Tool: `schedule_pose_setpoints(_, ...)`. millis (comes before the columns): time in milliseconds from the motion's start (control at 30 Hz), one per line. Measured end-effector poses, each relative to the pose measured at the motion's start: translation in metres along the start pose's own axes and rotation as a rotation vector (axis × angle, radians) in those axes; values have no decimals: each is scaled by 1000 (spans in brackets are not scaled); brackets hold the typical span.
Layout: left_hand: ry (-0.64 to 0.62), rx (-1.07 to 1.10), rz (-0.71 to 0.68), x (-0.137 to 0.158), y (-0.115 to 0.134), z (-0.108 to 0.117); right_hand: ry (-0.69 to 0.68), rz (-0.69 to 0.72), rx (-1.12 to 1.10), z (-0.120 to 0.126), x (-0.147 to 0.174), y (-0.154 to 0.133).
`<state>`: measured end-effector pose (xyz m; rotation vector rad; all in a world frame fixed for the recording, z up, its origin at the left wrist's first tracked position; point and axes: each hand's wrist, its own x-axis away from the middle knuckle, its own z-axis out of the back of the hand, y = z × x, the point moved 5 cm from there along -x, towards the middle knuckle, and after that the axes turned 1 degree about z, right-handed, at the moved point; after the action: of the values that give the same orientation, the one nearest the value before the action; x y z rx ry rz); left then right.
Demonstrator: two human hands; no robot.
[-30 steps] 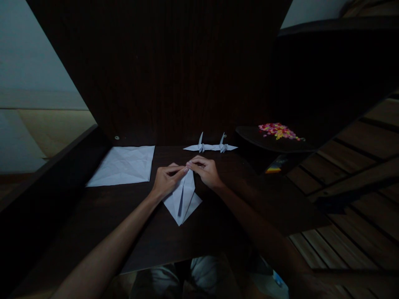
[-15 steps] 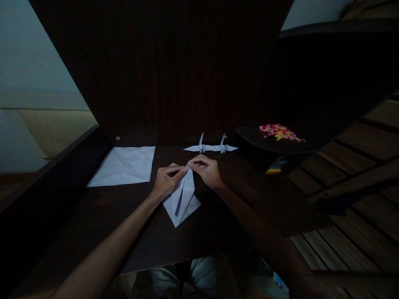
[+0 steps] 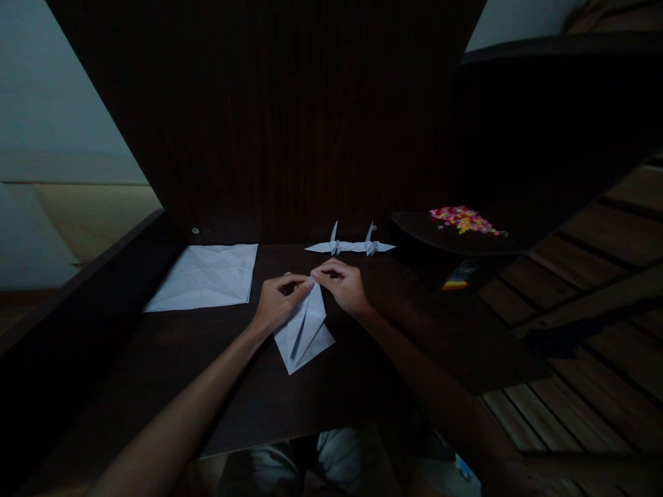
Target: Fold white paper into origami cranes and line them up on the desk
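A partly folded sheet of white origami paper [image 3: 309,324] lies over the dark tabletop, its narrow end away from me and a dark slit down its middle. My left hand [image 3: 280,300] pinches the upper left of that narrow end between thumb and fingers. At the same tip my right hand [image 3: 342,283] is closed on the paper from the right. Both thumbs sit close together there, and they hide the very point. The wider lower flaps spread toward me, loose of the fingers.
White folded paper cranes [image 3: 352,246] stand in a row against the back panel. Creased white sheets [image 3: 204,276] lie at the left, beside a dark side board [image 3: 88,269]. Small pink and yellow pieces [image 3: 466,219] rest on a curved shelf [image 3: 414,228] at the right.
The lower flaps have swung slightly, and the dark slit looks narrower. Both hands keep their pinch at the tip, almost in place.
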<state>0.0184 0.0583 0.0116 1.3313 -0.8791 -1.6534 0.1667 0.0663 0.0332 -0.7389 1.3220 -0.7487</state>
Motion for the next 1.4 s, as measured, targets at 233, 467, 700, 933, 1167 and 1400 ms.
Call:
schedule_pose_setpoints(233, -55, 47, -31, 1, 3, 0, -61, -1, -9, -2, 1, 1)
schedule_pose_setpoints(467, -17, 43, -28, 0, 2, 1, -64, 21, 1, -2, 2, -2)
schedule_pose_setpoints(700, 1, 28, -57, -1, 7, 3, -63, 38, 22, -4, 3, 0)
schedule_pose_setpoints(933, 102, 88, -19, -3, 5, 13, -154, -140, 63, -3, 4, 14)
schedule_pose_setpoints(1167, 133, 59, 49, -8, -4, 18, -255, -50, 197, -2, 3, 23)
schedule_pose_setpoints(1400, -140, -102, 30, -10, -19, 15, -98, -95, 177, 15, -2, 33)
